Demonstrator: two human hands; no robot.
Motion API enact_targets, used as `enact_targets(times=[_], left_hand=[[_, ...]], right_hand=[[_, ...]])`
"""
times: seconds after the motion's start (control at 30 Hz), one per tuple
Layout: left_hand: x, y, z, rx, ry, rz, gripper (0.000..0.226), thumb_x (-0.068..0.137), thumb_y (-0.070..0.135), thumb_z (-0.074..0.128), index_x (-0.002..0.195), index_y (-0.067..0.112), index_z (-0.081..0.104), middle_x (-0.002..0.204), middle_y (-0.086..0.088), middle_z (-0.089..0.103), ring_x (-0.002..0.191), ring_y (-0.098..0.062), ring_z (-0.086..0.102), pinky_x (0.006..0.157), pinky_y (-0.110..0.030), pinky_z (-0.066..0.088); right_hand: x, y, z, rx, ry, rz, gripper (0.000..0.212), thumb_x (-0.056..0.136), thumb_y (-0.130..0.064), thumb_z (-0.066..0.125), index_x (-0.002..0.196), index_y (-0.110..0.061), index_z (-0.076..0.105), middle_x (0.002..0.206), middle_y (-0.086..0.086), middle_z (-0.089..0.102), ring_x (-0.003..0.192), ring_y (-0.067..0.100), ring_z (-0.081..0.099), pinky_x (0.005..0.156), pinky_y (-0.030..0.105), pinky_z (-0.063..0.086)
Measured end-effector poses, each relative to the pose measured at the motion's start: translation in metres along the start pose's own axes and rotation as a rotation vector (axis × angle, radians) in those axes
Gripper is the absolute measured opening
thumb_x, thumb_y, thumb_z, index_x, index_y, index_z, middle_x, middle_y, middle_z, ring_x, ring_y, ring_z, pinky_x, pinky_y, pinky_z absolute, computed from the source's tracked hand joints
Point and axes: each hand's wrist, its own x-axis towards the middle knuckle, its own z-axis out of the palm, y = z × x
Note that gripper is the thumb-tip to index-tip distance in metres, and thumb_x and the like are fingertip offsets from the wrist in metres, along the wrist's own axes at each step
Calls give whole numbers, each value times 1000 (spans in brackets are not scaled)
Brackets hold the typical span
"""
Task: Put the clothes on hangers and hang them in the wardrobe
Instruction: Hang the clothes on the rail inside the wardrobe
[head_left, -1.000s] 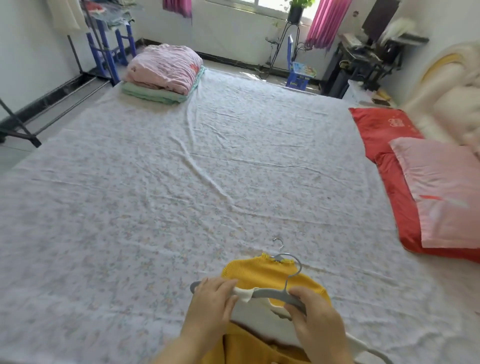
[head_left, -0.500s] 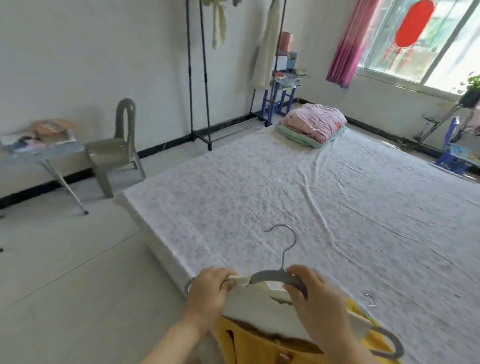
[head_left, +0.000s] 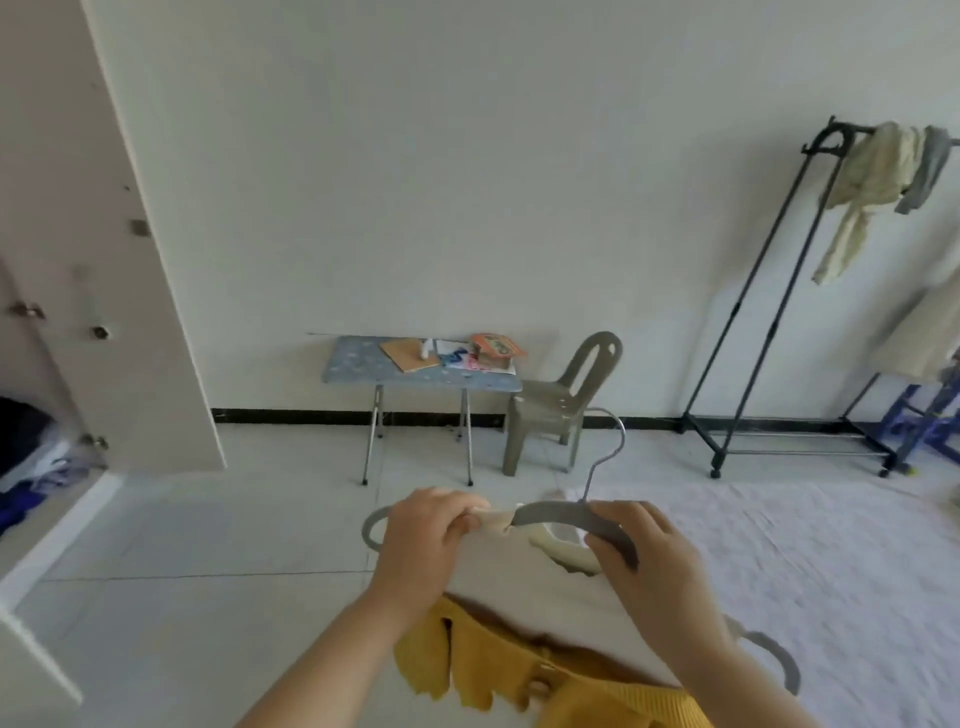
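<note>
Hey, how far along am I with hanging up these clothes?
Done: a cream top is on the grey hanger, with a yellow top beneath it, seemingly on a second hanger. In hand: the left hand pinches the cream shoulder and the right hand grips the hanger's arm. Left: neither is hung yet; both must go into the wardrobe at left, whose rail is out of view.

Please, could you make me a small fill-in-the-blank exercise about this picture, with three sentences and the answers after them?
1. The right hand grips a ____ hanger.
2. The chair stands to the ____ of the table.
3. The garment with buttons at the bottom is ____.
Missing words: grey; right; yellow.
</note>
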Motion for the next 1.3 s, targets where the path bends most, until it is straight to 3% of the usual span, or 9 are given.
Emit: enact_targets(times=[0.07,0.17,0.27,0.37,0.47,0.53,0.77,0.93,1.3], left_hand=[[26,-30,-41,51,56,-15,20,93,18,50,98,25,68,91,13,61,87,-2,48,77,-7,31],[60,-72,-99,106,147,-46,18,91,17,53,98,23,69,90,9,64,84,-4,50,75,-6,32],[92,-112,-149,143,222,-97,18,90,16,55,98,22,70,88,10,63,85,-7,54,77,-17,39],[120,-153,-190,233,306,-148,18,90,19,56,101,23,69,94,8,65,90,-8,55,82,-23,41],[144,-192,-224,310,389,-201,18,90,22,56,103,21,69,96,6,65,91,-9,55,79,-19,37],[159,-216,-244,367,447,-245,19,90,22,56,104,19,68,97,5,65,93,-9,54,77,-16,32],[210,-282,-308,526,646,-437,21,92,22,53,108,21,66,100,9,62,92,-3,49,71,-9,26],[224,-332,-346,598,794,-555,23,92,21,52,112,23,64,105,8,62,100,-9,53,87,-24,42],[270,-498,-454,675,888,-543,31,94,24,49,125,26,55,123,11,57,104,8,40,91,-8,25]], right_hand=[[43,-31,30,34,8,-78,27,82,-14,68,106,-26,62,89,-26,47,69,-13,47,64,2,40],[101,-75,70,34,-6,-214,31,79,-13,71,108,-23,64,89,-19,49,64,-6,48,50,4,35],[159,-117,108,83,-25,-340,31,79,-12,71,108,-18,65,91,-14,53,70,5,55,62,7,39],[213,-157,146,84,22,-487,33,74,-10,75,106,-16,67,88,-5,63,67,8,54,58,3,32],[270,-192,186,95,57,-664,34,70,-9,78,102,-14,67,83,2,66,61,16,60,53,3,29],[307,-214,214,127,59,-765,33,72,-10,78,102,-13,67,83,2,66,60,19,62,45,11,36],[418,-290,299,237,72,-1051,32,71,-13,79,100,-16,68,81,-1,67,53,17,62,37,24,43],[467,-352,357,335,73,-1151,32,67,-13,82,96,-17,70,80,-2,68,53,18,63,33,28,46],[561,-503,507,349,-89,-1194,28,82,-20,68,111,-19,66,96,1,68,69,27,66,50,40,52]])
